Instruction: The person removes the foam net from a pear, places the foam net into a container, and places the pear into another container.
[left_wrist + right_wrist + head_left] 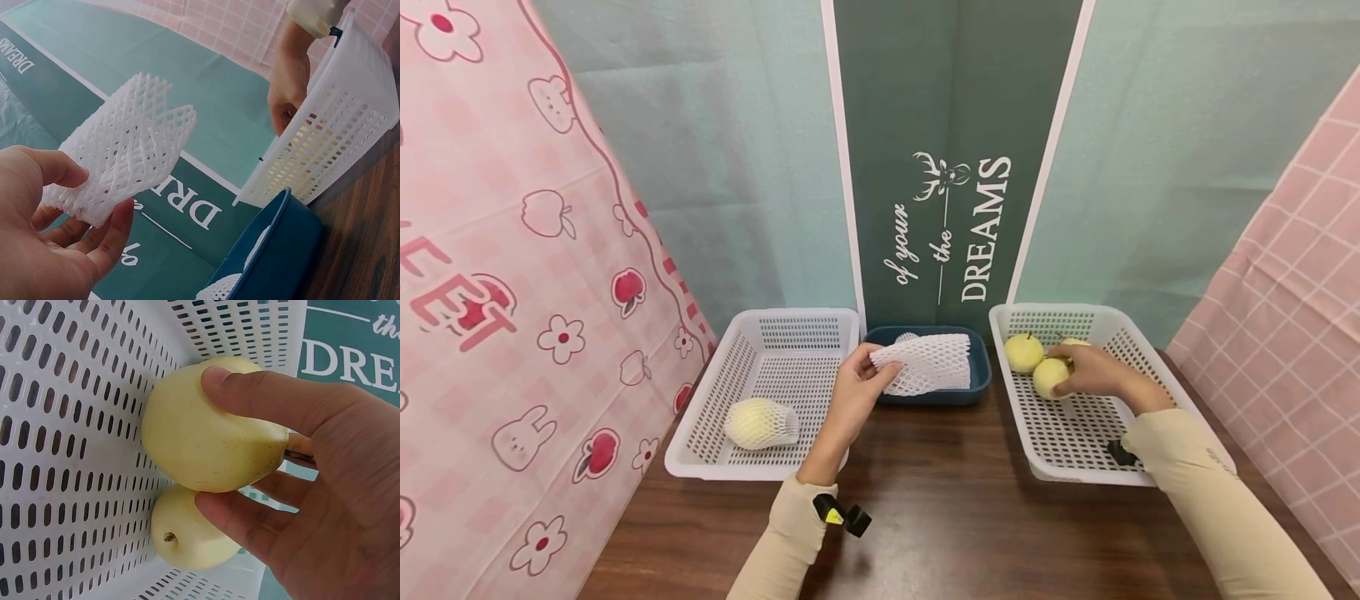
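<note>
My left hand (853, 396) pinches a white foam net sleeve (928, 365) by one end, over the blue bin (932, 399). In the left wrist view the sleeve (128, 150) is hollow, with its far end spread. Inside the right white basket (1037, 454), my right hand (1101, 372) grips a pale yellow pear (1051, 379). Thumb and fingers lie around that pear (206, 431) in the right wrist view, its stem towards the palm. Another pear (1024, 353) lies beside it, and a third (1075, 341) is partly hidden by the hand.
At the left stands a white basket (700, 468) holding a pear in a foam net (760, 423). More white netting (219, 287) lies in the blue bin. All three containers stand on a brown wooden table (940, 517), with a green curtain (958, 100) behind them.
</note>
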The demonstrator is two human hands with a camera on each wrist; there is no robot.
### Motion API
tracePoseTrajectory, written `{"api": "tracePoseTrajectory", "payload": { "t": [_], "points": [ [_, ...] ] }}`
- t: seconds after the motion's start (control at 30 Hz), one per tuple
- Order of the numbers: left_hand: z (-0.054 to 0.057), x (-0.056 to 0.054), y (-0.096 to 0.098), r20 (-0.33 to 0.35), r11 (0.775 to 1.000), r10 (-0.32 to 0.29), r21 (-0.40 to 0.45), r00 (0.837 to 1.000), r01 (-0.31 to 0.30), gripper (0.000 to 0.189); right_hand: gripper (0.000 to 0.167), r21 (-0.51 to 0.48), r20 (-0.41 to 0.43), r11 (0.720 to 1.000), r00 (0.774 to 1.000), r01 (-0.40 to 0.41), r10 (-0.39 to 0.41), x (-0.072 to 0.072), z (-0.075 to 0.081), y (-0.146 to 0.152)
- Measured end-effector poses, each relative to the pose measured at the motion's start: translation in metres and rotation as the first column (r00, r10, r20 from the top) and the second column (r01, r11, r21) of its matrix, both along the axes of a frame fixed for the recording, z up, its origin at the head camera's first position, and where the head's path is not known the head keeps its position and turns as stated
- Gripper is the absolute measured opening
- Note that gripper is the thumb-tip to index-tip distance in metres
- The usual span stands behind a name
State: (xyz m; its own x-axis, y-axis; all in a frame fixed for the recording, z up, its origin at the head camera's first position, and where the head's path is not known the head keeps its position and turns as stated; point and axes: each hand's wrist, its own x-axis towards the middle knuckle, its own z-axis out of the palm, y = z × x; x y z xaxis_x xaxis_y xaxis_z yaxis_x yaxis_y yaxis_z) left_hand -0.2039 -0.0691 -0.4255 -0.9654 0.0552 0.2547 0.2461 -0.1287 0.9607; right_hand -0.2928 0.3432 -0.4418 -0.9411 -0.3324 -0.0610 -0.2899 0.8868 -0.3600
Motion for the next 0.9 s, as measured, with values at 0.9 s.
{"api": "tracePoseTrajectory", "payload": {
  "t": [0.9],
  "points": [
    [0.0, -0.0001, -0.0007, 0.002, 1.0, -0.001, -0.001, 1.0, 0.001, 0.021, 0.095, 0.0, 0.057, 0.998, 0.996, 0.062, -0.062, -0.0008, -0.0061, -0.006]
  ]
}}
